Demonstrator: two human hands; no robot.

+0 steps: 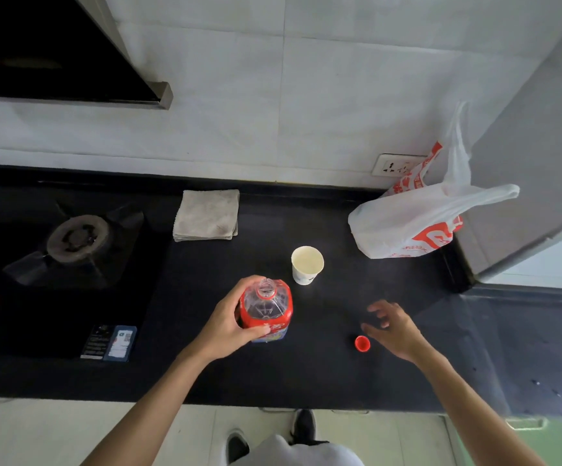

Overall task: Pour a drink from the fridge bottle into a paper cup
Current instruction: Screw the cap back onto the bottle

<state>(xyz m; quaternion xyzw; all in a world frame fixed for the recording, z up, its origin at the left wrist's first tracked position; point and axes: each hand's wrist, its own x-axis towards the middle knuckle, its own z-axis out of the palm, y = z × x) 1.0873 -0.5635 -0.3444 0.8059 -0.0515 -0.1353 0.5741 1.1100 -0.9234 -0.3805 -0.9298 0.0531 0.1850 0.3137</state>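
A clear plastic bottle (pixel 268 306) with a red label stands upright on the black counter (pixel 306 364), its mouth uncapped. My left hand (pixel 231 322) grips it round the body from the left. Its red cap (pixel 362 343) lies on the counter to the right. Just beside and above the cap hovers my right hand (pixel 395 327), fingers spread and holding nothing. A white paper cup (pixel 307 265) stands upright and looks empty, a little behind and right of the bottle.
A folded grey cloth (pixel 207 215) lies at the back of the counter. A white and red plastic bag (pixel 417 216) sits at the back right against the fridge side (pixel 535 163). A gas hob burner (pixel 78 238) is at the left.
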